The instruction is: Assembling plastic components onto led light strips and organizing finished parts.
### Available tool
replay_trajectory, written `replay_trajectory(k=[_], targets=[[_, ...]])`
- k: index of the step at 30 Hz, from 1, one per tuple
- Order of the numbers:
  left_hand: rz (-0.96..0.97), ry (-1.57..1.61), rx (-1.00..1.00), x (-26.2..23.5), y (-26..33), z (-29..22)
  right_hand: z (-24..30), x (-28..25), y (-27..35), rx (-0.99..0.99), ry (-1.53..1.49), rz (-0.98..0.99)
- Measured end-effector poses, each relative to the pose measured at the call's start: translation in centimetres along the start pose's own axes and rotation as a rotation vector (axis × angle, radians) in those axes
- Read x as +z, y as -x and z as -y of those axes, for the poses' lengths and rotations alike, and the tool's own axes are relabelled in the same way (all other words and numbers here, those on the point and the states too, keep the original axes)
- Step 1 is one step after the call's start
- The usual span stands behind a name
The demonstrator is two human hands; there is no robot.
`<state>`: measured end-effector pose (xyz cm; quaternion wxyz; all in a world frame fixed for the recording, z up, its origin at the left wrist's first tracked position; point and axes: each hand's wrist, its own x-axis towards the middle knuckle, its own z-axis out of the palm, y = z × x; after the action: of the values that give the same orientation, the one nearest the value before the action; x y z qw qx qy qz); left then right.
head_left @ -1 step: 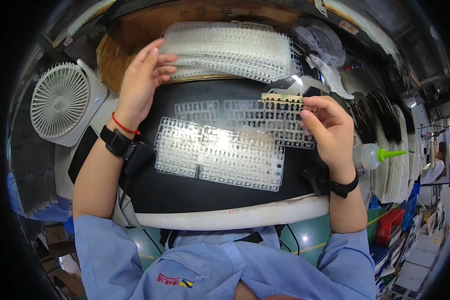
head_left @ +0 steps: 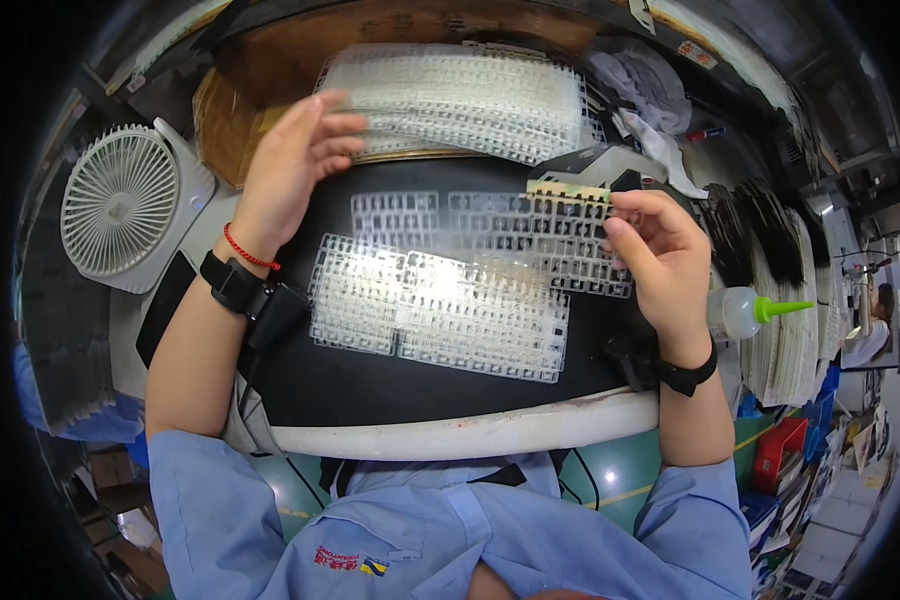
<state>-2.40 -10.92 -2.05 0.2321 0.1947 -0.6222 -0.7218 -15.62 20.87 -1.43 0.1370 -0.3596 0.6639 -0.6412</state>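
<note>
Our right hand (head_left: 660,255) pinches the thin, clear plastic lattice sheet (head_left: 540,240) above the black worktop (head_left: 370,385), likely light, floppy and best held by its edge, while our left hand (head_left: 295,170) hovers open.

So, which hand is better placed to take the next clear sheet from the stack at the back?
Probably the left hand: it is raised with open fingers right at the stack of clear grid sheets. The right hand is busy, pinching a small strip over the black mat.
</note>
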Motion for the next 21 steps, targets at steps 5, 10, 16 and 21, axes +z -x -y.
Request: replay_trajectory(k=[5, 10, 16, 21], targets=[[0.454, -0.063, -0.216, -0.15, 0.53, 0.23, 0.43, -0.04, -0.09, -0.003, -0.052, -0.128], [0.463, -0.292, -0.071, -0.45, 0.44, 0.65, 0.39, 0.06, -0.22, 0.036, -0.109, -0.163], [0.412, -0.248, -0.067, -0.51, 0.28, 0.74, 0.28, -0.01, -0.21, 0.031, -0.134, -0.145], [0.365, -0.25, -0.032, -0.6, 0.36, 0.77, 0.25, 0.13, -0.17, 0.022, -0.146, -0.136]])
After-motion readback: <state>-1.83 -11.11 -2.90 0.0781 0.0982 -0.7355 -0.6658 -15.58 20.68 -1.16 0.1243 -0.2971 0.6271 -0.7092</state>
